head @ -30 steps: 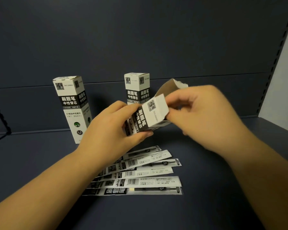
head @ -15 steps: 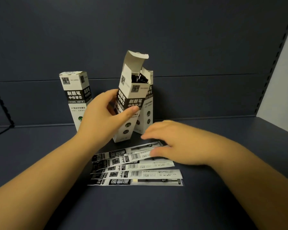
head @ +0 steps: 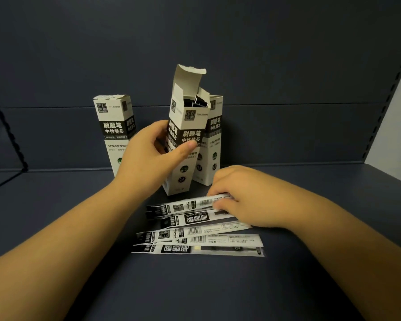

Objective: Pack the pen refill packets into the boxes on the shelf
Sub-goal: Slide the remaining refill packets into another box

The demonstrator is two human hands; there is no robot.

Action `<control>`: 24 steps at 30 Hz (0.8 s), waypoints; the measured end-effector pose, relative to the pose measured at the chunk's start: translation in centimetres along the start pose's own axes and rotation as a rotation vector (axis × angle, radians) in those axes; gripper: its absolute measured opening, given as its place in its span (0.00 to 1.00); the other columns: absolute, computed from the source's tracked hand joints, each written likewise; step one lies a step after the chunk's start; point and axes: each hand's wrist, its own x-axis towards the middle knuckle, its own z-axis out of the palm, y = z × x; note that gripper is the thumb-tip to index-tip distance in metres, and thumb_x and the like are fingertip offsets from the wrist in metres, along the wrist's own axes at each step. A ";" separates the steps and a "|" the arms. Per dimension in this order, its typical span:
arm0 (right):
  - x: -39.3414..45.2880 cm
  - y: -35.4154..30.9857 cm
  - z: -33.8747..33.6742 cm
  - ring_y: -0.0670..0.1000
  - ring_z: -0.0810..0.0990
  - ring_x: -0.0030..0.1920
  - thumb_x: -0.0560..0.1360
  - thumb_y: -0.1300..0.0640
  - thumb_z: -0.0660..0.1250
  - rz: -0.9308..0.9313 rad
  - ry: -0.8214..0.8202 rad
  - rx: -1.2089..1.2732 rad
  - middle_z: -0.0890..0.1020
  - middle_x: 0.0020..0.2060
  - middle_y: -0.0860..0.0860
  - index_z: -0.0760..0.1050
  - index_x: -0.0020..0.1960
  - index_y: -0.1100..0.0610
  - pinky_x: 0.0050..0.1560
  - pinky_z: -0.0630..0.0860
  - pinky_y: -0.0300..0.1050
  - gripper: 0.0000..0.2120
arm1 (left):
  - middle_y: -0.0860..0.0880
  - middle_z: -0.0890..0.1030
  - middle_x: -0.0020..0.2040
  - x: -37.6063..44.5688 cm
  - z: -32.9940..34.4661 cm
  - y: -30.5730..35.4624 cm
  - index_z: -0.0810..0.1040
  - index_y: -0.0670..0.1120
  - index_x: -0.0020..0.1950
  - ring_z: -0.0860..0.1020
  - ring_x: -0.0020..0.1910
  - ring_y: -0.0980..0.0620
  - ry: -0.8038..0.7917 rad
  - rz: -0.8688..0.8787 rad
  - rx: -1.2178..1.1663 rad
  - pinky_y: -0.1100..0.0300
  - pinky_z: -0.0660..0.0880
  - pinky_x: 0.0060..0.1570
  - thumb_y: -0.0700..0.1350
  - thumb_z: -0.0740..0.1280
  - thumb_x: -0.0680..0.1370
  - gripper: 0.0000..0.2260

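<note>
Open box (head: 187,135): tall, square-sectioned carton of white card with a black printed band; stands at centre of the frame, leaning slightly, its base on the shelf. Top flap folded up and back, plain card inside; dark packet ends show in the mouth.
Left hand (head: 148,156): wrapped round the open box at mid-height, thumb across the front face, fingers behind the left face.
Closed boxes: same print and shape. One (head: 115,130) stands upright at left of centre, partly behind the left hand; the other (head: 214,140) stands just behind and right of the open box.
Refill packets (head: 195,230): long, flat, glossy strips, white with black ends and barcodes; fanned in an overlapping spread in front of the open box, at lower centre.
Top packet (head: 190,203): rearmost strip of the fan, its right end under the right hand.
Right hand (head: 239,195): knuckles up, fingers curled down, pinching the right end of the top packet.
Shelf (head: 56,205): smooth, matte, dark blue floor and back panel.
</note>
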 end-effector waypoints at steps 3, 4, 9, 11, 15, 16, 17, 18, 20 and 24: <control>-0.5 0.5 -0.6 0.40 0.69 0.56 0.80 0.47 0.66 0.043 0.038 0.073 0.73 0.49 0.40 0.82 0.57 0.44 0.61 0.71 0.42 0.09 | 0.66 0.83 0.52 0.1 0.0 -0.1 0.76 0.65 0.55 0.81 0.51 0.65 0.003 -0.020 -0.029 0.62 0.79 0.50 0.53 0.74 0.75 0.13; -0.7 0.6 -1.0 0.40 0.71 0.55 0.79 0.47 0.67 0.059 0.052 0.104 0.74 0.49 0.41 0.83 0.56 0.44 0.59 0.72 0.42 0.09 | 0.65 0.83 0.52 0.1 -0.1 -0.2 0.77 0.65 0.56 0.82 0.51 0.64 0.002 -0.030 -0.042 0.61 0.80 0.51 0.53 0.75 0.75 0.13; -1.9 1.3 -3.0 0.41 0.80 0.44 0.77 0.48 0.70 0.155 0.123 0.345 0.81 0.46 0.41 0.84 0.49 0.43 0.47 0.76 0.41 0.05 | 0.59 0.85 0.52 0.5 -0.3 -0.9 0.79 0.60 0.58 0.83 0.51 0.58 -0.009 -0.088 -0.090 0.55 0.81 0.53 0.53 0.75 0.74 0.14; -2.1 1.5 -3.3 0.42 0.82 0.44 0.78 0.49 0.70 0.204 0.161 0.541 0.84 0.45 0.41 0.85 0.46 0.43 0.50 0.78 0.45 0.05 | 0.60 0.85 0.50 0.6 -0.3 -1.1 0.79 0.59 0.58 0.83 0.50 0.59 -0.003 -0.095 -0.071 0.60 0.81 0.50 0.51 0.75 0.74 0.14; -2.2 1.4 -3.3 0.50 0.86 0.52 0.80 0.56 0.68 0.284 0.118 0.911 0.88 0.48 0.47 0.86 0.49 0.48 0.62 0.79 0.53 0.08 | 0.61 0.85 0.50 0.6 -0.3 -1.2 0.78 0.62 0.56 0.83 0.49 0.61 0.017 -0.103 -0.076 0.62 0.80 0.48 0.53 0.74 0.74 0.12; -2.2 1.3 -3.4 0.51 0.85 0.54 0.80 0.58 0.68 0.286 0.112 0.980 0.88 0.50 0.49 0.86 0.52 0.50 0.64 0.78 0.54 0.08 | 0.61 0.85 0.50 0.6 -0.2 -1.1 0.78 0.62 0.56 0.83 0.50 0.61 0.018 -0.107 -0.085 0.60 0.80 0.49 0.53 0.74 0.74 0.12; -2.2 1.3 -3.5 0.52 0.85 0.55 0.79 0.59 0.68 0.286 0.119 1.044 0.88 0.51 0.50 0.85 0.54 0.53 0.65 0.77 0.55 0.09 | 0.62 0.85 0.51 0.7 -0.3 -1.1 0.78 0.63 0.56 0.83 0.50 0.61 0.015 -0.109 -0.088 0.59 0.80 0.50 0.53 0.74 0.74 0.12; -2.2 1.3 -3.6 0.52 0.85 0.56 0.79 0.60 0.68 0.290 0.138 1.101 0.88 0.51 0.51 0.85 0.54 0.55 0.66 0.77 0.55 0.09 | 0.62 0.84 0.51 0.6 -0.2 -1.0 0.78 0.63 0.56 0.83 0.50 0.62 0.010 -0.107 -0.091 0.59 0.80 0.50 0.54 0.74 0.74 0.13; -2.2 1.3 -3.8 0.52 0.85 0.54 0.78 0.62 0.68 0.302 0.201 1.176 0.88 0.50 0.51 0.86 0.52 0.55 0.67 0.76 0.56 0.09 | 0.64 0.84 0.52 0.6 -0.2 -0.9 0.77 0.65 0.55 0.82 0.51 0.63 0.001 -0.100 -0.088 0.60 0.80 0.50 0.54 0.74 0.74 0.12; -2.1 1.5 -3.9 0.53 0.79 0.49 0.77 0.62 0.69 0.294 0.291 1.247 0.88 0.46 0.52 0.87 0.48 0.54 0.53 0.73 0.48 0.08 | 0.66 0.83 0.52 0.5 -0.1 -0.7 0.76 0.67 0.54 0.82 0.51 0.64 -0.005 -0.060 -0.045 0.61 0.79 0.51 0.55 0.74 0.74 0.12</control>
